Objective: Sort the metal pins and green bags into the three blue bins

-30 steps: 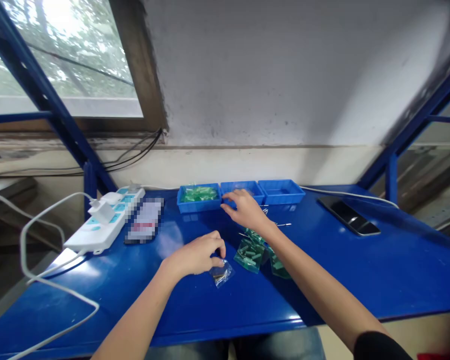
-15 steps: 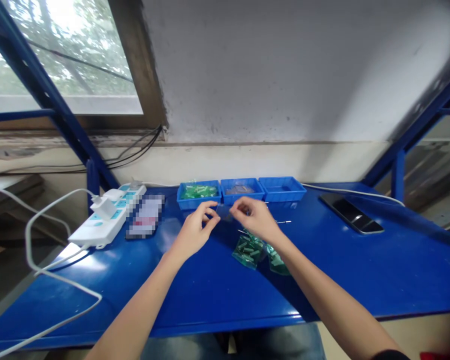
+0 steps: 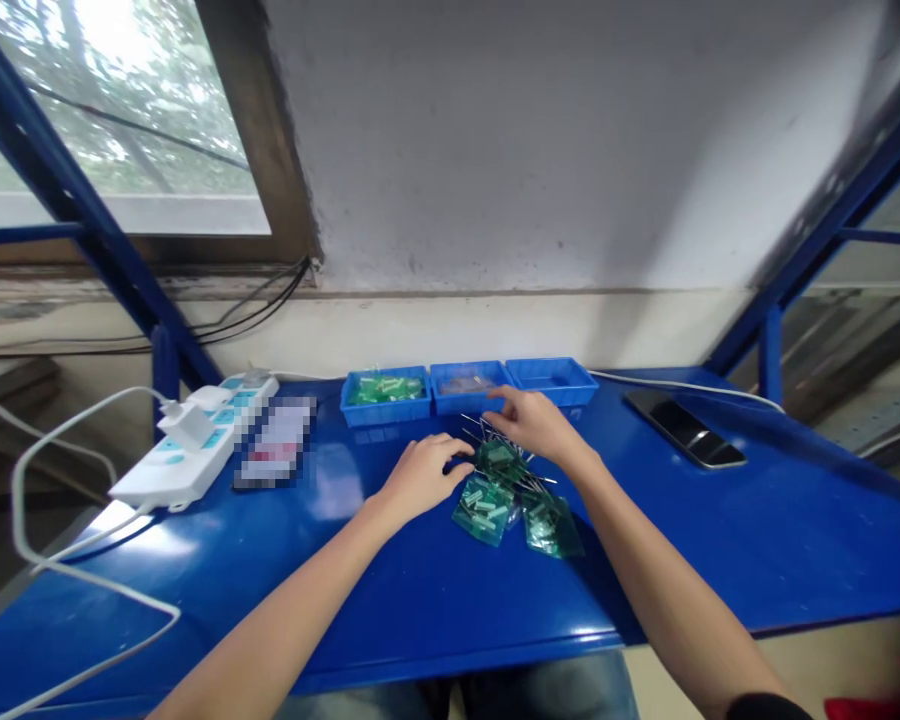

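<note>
Back from the table edge [image 3: 495, 656] (open room between), green packets [image 3: 481, 508].

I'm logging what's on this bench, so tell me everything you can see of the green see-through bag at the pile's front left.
The green see-through plastic bag looks thin and glossy, with several short, pale, stick-like pieces inside. It lies slantwise on the shiny blue table, close beside the left hand; whether they touch can't be told. A darker green plastic bag lies right behind it. Whether it's sealed is unclear.
</note>
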`<state>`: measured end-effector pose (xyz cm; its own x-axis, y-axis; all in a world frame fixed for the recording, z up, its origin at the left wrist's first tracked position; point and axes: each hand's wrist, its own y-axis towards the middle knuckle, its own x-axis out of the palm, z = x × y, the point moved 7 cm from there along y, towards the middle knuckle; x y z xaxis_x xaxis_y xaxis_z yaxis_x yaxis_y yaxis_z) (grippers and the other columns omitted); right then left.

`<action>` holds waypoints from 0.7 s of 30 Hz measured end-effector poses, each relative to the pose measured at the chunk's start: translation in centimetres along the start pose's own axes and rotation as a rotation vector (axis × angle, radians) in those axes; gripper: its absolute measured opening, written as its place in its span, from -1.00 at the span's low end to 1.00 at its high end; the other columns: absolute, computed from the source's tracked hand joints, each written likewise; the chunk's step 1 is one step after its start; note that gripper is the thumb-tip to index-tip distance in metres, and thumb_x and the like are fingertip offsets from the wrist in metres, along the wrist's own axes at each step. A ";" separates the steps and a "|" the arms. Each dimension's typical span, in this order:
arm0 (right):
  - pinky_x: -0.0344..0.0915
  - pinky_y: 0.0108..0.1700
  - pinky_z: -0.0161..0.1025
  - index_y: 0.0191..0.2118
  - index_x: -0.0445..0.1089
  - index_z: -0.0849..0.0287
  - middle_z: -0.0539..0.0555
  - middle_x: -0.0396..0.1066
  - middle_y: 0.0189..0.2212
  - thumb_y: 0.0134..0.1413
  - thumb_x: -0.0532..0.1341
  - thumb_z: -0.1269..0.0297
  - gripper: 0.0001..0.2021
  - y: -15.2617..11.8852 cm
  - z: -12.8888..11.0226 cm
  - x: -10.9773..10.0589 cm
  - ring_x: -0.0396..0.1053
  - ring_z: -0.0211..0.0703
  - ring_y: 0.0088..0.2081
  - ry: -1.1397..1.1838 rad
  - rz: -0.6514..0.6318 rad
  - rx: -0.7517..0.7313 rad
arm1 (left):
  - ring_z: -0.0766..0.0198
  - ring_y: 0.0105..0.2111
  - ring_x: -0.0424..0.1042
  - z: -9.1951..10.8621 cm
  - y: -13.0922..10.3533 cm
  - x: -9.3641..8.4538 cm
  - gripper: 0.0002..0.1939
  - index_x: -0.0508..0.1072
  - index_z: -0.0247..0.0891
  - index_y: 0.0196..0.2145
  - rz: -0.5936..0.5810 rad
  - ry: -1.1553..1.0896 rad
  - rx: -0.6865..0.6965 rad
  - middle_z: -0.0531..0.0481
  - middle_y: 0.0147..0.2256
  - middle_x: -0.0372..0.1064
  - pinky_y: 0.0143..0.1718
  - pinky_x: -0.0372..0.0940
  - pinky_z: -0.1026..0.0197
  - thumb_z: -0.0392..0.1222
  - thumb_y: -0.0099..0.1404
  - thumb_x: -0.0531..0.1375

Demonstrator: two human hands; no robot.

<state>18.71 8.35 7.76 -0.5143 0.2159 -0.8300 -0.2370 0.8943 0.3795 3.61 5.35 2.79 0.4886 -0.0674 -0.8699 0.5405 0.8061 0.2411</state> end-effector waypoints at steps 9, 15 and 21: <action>0.15 -0.40 -0.31 -0.17 0.38 0.16 0.01 0.39 -0.50 0.12 0.12 0.19 -0.77 -1.9 -1.1 2.7 0.31 -0.24 -0.46 0.101 -0.174 -0.056 | 0.15 -0.17 0.28 0.1 -0.7 0.4 -0.87 0.36 -0.23 -0.33 0.019 0.208 -0.006 -0.02 -0.25 0.35 0.00 -0.02 -0.06 -0.28 0.33 0.03; 0.16 -0.33 -0.29 -0.25 0.38 0.15 0.03 0.35 -0.45 0.11 0.14 0.30 -0.88 -2.6 -4.1 2.9 0.29 -0.20 -0.36 0.124 -0.139 -0.246 | 0.10 -0.13 0.23 -1.7 -1.0 -1.1 -0.82 0.32 -0.24 -0.30 0.133 0.168 -0.196 -0.08 -0.18 0.32 -0.11 0.08 0.01 -0.23 0.37 -0.05; 0.15 -0.32 -0.29 -0.25 0.36 0.16 0.06 0.35 -0.40 0.16 0.10 0.32 -0.88 -3.0 -6.3 2.8 0.27 -0.21 -0.35 0.107 -0.082 -0.336 | 0.12 -0.18 0.25 -1.6 -1.8 -2.8 -0.72 0.32 -0.24 -0.35 0.246 0.078 -0.232 -0.06 -0.26 0.33 -0.19 0.13 0.08 -0.20 0.40 -0.13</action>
<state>12.81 3.82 6.84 -0.5614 0.0909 -0.8225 -0.5294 0.7244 0.4414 0.16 5.00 4.16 0.5258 0.1834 -0.8306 0.2389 0.9053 0.3511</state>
